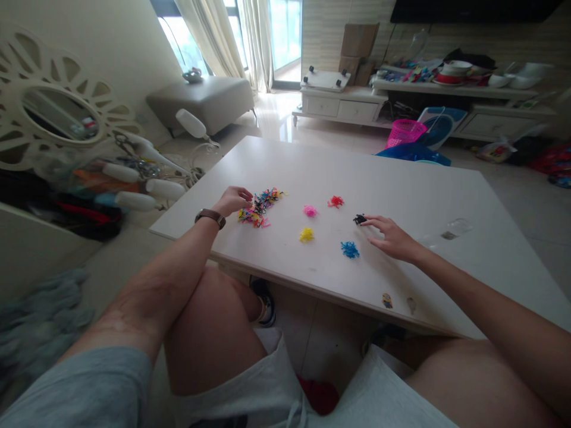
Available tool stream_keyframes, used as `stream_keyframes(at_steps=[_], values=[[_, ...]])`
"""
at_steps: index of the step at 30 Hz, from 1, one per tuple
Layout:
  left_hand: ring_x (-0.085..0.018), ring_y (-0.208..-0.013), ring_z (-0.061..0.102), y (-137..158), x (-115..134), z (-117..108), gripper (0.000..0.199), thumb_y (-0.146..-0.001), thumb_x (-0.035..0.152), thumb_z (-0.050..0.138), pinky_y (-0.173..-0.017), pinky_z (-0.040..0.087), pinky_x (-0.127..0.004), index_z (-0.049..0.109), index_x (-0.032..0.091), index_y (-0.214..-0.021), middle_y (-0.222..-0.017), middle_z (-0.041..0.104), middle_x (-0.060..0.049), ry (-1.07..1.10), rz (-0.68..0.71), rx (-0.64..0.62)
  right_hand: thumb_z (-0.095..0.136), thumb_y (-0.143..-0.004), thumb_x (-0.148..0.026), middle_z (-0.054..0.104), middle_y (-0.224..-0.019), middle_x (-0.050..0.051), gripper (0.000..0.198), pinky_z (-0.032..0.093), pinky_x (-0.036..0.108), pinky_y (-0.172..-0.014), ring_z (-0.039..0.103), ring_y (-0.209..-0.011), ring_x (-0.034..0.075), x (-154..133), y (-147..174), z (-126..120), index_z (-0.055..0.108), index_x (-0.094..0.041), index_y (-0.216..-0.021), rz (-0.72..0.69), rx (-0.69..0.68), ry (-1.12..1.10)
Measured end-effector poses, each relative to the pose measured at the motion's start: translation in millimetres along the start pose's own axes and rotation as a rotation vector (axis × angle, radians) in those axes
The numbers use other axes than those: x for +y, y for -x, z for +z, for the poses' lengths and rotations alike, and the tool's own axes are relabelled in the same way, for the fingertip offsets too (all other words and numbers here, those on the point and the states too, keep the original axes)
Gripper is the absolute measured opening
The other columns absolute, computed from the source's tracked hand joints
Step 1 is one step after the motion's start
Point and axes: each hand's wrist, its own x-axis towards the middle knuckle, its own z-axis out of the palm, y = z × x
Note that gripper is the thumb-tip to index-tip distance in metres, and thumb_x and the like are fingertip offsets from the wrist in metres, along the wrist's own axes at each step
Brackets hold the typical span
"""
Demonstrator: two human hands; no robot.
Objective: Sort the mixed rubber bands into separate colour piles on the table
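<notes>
You can pass along the far edge of the table (312,163). From your left hand (236,201), the mixed pile (264,204) bars the way straight right; beyond it, a gap opens before the pink heap (310,211) and yellow heap (306,235). A lane runs between the yellow heap and blue heap (350,249). Your right forearm (473,288) obstructs passage from the near edge to the clear plastic piece (455,228).

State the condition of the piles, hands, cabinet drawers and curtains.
Mixed pile: spread out, colours jumbled
Pink pile: heaped
Red pile: heaped
Yellow pile: heaped
Blue pile: heaped
Black pile: heaped
Left hand: bent fingers at mixed pile, contact unclear
Right hand: fingers extended, at black pile
Cabinet drawers: shut
Curtains: drawn partly aside
</notes>
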Motion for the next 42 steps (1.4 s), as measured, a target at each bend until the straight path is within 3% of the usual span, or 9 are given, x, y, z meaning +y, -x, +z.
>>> stream_keyframes(at_steps=[7,15,25,34,42], values=[[-0.018,-0.066,0.061,-7,-6,11,0.032,-0.043,0.016,0.076,-0.056,0.044,-0.025,0.075,0.015,-0.074,-0.073,0.070,-0.005,-0.117,0.023,0.013,0.058,-0.082,-0.028,0.061,-0.139,0.012,0.037,0.042,0.056,-0.111,0.056,-0.127,0.032,-2,-1,0,0.069,-0.022,-0.117,-0.015,-0.004,0.001],[-0.017,-0.066,0.063,-14,-10,9,0.032,-0.050,0.019,0.072,-0.054,0.044,-0.023,0.076,0.014,-0.081,-0.080,0.073,-0.007,-0.161,0.100,0.001,0.058,-0.082,-0.027,0.061,-0.138,0.012,0.037,0.043,0.054,-0.111,0.056,-0.126,0.032,-4,0,-1,0.069,-0.022,-0.117,-0.028,-0.010,-0.009],[-0.019,-0.067,0.066,-9,0,6,0.037,-0.051,0.021,0.079,-0.056,0.048,-0.026,0.076,0.012,-0.087,-0.076,0.073,-0.008,-0.120,0.173,-0.146,0.057,-0.084,-0.029,0.062,-0.134,0.011,0.032,0.044,0.055,-0.109,0.057,-0.124,0.032,-4,0,0,0.070,-0.023,-0.113,-0.032,-0.024,-0.032],[-0.019,-0.065,0.067,-13,-5,5,0.035,-0.055,0.027,0.080,-0.057,0.048,-0.026,0.076,0.013,-0.087,-0.075,0.074,-0.008,-0.120,0.184,-0.159,0.059,-0.083,-0.029,0.063,-0.132,0.010,0.030,0.044,0.054,-0.110,0.058,-0.123,0.031,-1,1,0,0.071,-0.025,-0.110,-0.021,-0.035,-0.064],[-0.021,-0.069,0.068,-15,-3,2,0.024,-0.060,0.029,0.078,-0.062,0.049,-0.027,0.079,0.015,-0.080,-0.071,0.075,-0.007,-0.244,0.232,-0.070,0.059,-0.083,-0.029,0.063,-0.133,0.010,0.028,0.045,0.053,-0.109,0.058,-0.123,0.031,-1,1,0,0.071,-0.025,-0.108,-0.017,-0.046,-0.065]])
